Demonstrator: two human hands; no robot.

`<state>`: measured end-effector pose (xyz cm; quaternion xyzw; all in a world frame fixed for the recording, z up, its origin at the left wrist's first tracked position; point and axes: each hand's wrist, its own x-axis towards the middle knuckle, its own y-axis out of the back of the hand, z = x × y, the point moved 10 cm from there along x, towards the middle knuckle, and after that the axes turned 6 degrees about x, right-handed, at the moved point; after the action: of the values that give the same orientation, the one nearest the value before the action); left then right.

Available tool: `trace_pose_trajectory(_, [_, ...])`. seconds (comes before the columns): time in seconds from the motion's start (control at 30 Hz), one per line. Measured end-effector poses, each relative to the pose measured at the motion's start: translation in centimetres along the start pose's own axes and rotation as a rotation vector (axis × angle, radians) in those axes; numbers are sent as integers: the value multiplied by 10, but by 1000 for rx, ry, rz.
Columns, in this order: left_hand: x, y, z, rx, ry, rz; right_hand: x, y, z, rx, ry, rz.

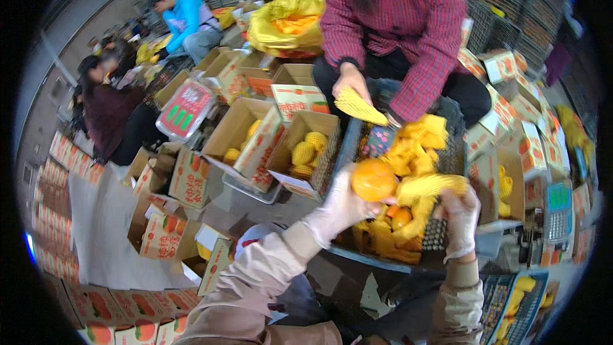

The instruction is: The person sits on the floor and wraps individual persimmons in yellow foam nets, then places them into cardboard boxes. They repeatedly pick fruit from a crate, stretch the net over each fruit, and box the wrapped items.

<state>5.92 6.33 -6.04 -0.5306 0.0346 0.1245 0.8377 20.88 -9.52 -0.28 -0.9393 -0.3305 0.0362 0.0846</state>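
My left hand [341,205], in a pale glove, grips a round orange fruit [374,180]. Also gloved, my right hand [462,220] pinches one end of a yellow foam net sleeve [428,189], whose other end reaches close to the fruit. Both hands are above a blue plastic crate [366,258]. Inside it lie more yellow foam sleeves [419,141] and another orange fruit [401,219]. Across the crate, a person in a red striped jacket [397,24] holds a yellow foam sleeve [360,106] in one hand; their other hand is largely hidden.
Left of the crate stand open cartons holding net-wrapped fruit [303,152]. Digital scales stand at left [186,111] and right [559,211]. A yellow bag [268,24] bulges behind. Printed cartons [167,235] surround me, and other people [187,24] sit at far left.
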Motion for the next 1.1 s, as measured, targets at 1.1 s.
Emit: trace_pose_trajectory(1.1, [-59, -116, 26, 1637, -861, 65, -13, -73, 30, -89, 115, -183])
